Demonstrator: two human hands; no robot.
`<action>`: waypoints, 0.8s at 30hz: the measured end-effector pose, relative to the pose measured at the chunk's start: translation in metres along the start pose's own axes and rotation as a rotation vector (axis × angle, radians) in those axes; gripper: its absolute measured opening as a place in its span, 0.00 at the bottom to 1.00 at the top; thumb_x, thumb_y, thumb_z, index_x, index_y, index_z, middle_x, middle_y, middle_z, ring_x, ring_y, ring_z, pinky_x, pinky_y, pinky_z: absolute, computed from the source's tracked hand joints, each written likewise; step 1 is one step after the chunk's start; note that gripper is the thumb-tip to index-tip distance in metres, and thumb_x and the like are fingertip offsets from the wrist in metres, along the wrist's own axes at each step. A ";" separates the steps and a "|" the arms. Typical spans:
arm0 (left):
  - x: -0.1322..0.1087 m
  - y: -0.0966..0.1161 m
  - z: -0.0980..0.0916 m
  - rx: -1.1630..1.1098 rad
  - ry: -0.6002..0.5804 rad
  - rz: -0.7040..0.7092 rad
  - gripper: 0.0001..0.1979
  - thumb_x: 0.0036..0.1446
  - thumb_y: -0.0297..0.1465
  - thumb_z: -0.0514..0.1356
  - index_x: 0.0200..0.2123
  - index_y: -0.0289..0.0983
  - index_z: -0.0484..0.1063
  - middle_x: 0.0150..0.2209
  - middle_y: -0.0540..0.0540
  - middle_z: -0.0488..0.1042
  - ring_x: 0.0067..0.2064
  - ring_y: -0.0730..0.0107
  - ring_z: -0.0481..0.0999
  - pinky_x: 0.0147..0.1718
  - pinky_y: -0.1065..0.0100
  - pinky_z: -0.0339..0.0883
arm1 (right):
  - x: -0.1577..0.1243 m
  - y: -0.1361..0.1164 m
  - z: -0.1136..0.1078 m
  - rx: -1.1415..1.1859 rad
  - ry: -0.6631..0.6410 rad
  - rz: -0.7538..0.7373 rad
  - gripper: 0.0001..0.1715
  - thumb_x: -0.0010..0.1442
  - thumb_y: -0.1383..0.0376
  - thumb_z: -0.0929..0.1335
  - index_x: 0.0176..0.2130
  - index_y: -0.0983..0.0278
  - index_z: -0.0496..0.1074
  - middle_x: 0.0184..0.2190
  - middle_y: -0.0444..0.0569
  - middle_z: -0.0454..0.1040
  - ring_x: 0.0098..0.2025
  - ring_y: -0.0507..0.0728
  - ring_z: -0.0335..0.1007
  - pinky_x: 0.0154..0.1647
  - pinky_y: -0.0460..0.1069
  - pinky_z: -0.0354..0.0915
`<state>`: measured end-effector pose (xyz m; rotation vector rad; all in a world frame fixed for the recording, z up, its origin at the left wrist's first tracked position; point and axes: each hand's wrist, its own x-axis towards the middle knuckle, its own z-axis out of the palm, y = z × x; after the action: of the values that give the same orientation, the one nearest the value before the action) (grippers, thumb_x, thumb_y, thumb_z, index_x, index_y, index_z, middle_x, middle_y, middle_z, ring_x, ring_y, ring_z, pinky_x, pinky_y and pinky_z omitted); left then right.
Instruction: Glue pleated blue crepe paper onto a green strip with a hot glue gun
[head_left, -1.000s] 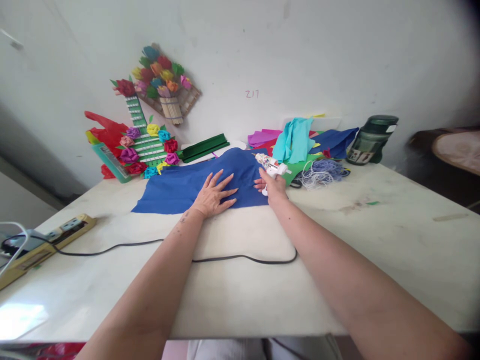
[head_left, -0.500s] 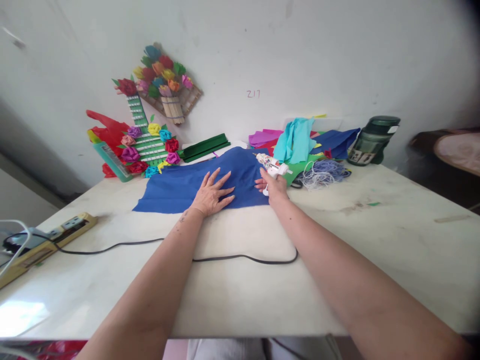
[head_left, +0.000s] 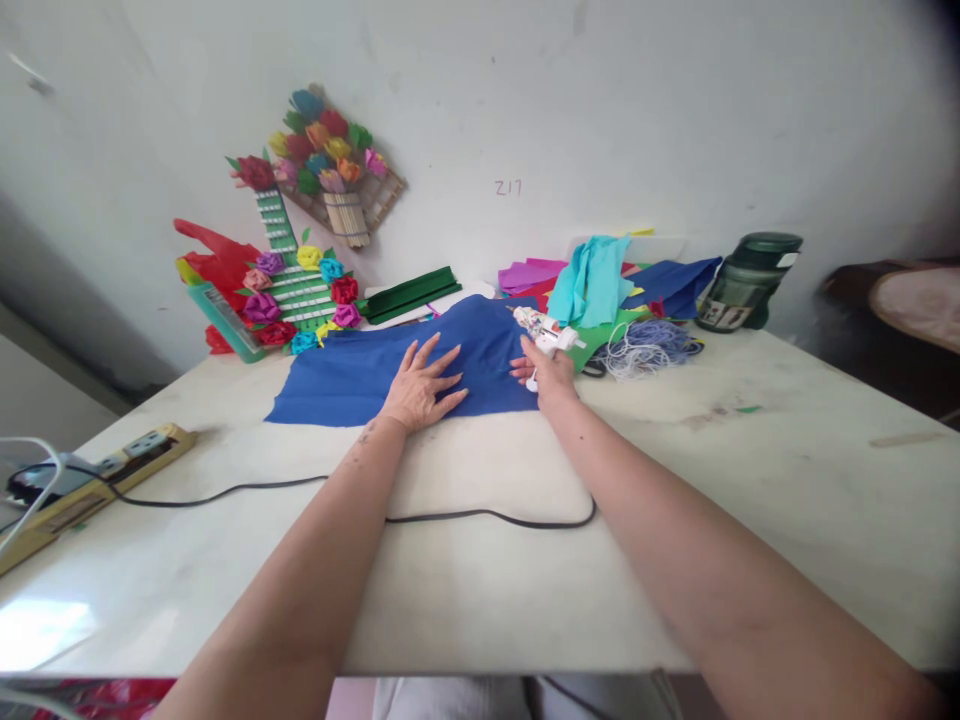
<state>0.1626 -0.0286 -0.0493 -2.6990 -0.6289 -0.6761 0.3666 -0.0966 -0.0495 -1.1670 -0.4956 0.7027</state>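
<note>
A blue cloth (head_left: 337,375) lies spread across the middle of the table, its far edge rising in a low hump. My left hand (head_left: 421,388) rests flat on it with the fingers spread. At the cloth's right end my right hand (head_left: 551,375) is wrapped round the handle of a white glue gun (head_left: 546,330). The gun's nozzle points up and left, over the cloth's far right corner. From below my right forearm, a black cord (head_left: 487,515) runs left under my left forearm toward the power strip.
A yellowish power strip (head_left: 142,455) lies at the left. Behind stand a green glue bottle (head_left: 225,320) and a flower-decorated guitar shape (head_left: 281,250). Toward the right are coloured sheets (head_left: 589,285), a yarn bundle (head_left: 649,345) and a dark green bottle (head_left: 739,285). The white table (head_left: 480,600) extends toward me.
My left hand has shifted very slightly toward me and left on the cloth. My right hand and the glue gun look unmoved.
</note>
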 end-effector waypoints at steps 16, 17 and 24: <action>0.002 0.003 0.001 0.001 -0.006 0.008 0.18 0.57 0.44 0.49 0.44 0.47 0.73 0.59 0.54 0.60 0.64 0.54 0.42 0.61 0.45 0.36 | 0.000 0.000 0.000 -0.004 -0.010 -0.001 0.11 0.50 0.62 0.70 0.30 0.66 0.68 0.14 0.41 0.71 0.12 0.49 0.66 0.09 0.40 0.59; 0.002 0.003 0.001 0.007 -0.003 0.005 0.18 0.57 0.44 0.49 0.44 0.47 0.73 0.59 0.55 0.59 0.64 0.54 0.42 0.61 0.45 0.36 | 0.000 0.000 0.000 -0.003 -0.010 -0.001 0.11 0.50 0.62 0.70 0.30 0.66 0.68 0.14 0.41 0.71 0.12 0.49 0.66 0.09 0.40 0.59; 0.008 0.011 0.000 -0.016 0.016 0.023 0.22 0.56 0.45 0.50 0.52 0.47 0.67 0.62 0.52 0.54 0.64 0.52 0.41 0.60 0.44 0.35 | 0.001 0.000 0.000 -0.009 -0.005 0.000 0.10 0.50 0.62 0.70 0.30 0.67 0.68 0.14 0.41 0.71 0.12 0.49 0.65 0.09 0.40 0.59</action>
<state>0.1739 -0.0356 -0.0468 -2.7083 -0.5900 -0.6990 0.3672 -0.0961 -0.0498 -1.1735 -0.5033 0.7042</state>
